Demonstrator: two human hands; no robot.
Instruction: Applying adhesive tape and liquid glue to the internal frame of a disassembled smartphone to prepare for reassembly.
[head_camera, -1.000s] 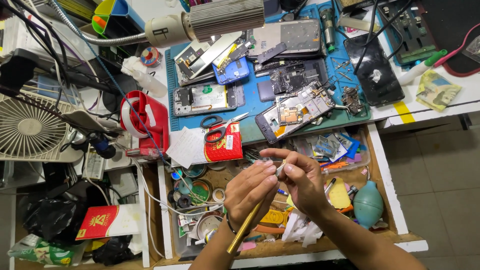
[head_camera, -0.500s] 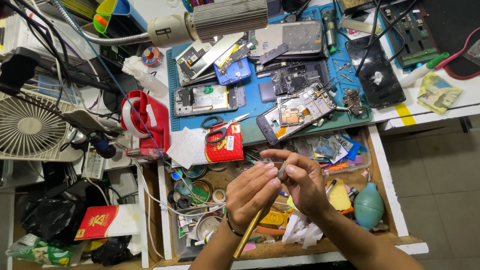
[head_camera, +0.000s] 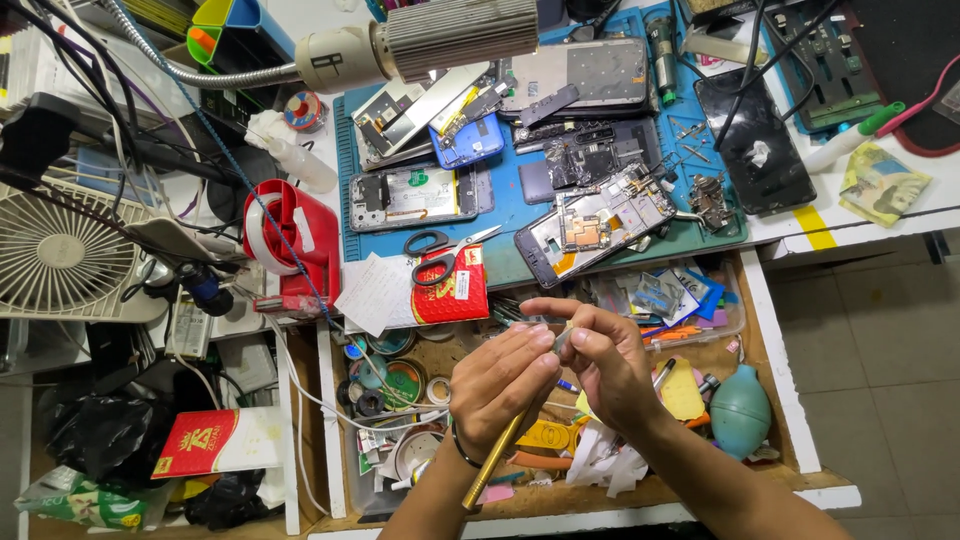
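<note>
Table (head_camera: 880, 225) far side: blue mat (head_camera: 520, 205) strewn with opened phones. Open drawer (head_camera: 775, 400) beneath, full of clutter.

Left hand (head_camera: 500, 385) closed round a brass-coloured tool (head_camera: 492, 462), handle pointing near. Right hand (head_camera: 610, 360) pinches its far tip, fingers curled.

Step in hand, judged: fitting or adjusting the tip, over the drawer. Next calls for steady fingertip grip.

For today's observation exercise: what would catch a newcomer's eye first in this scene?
Probably the two hands meeting over the open drawer: the left hand holds a brass-coloured tool, the right hand pinches a tiny part at its tip. Behind them, opened phones crowd a blue mat, with a red tape dispenser at left.
</note>
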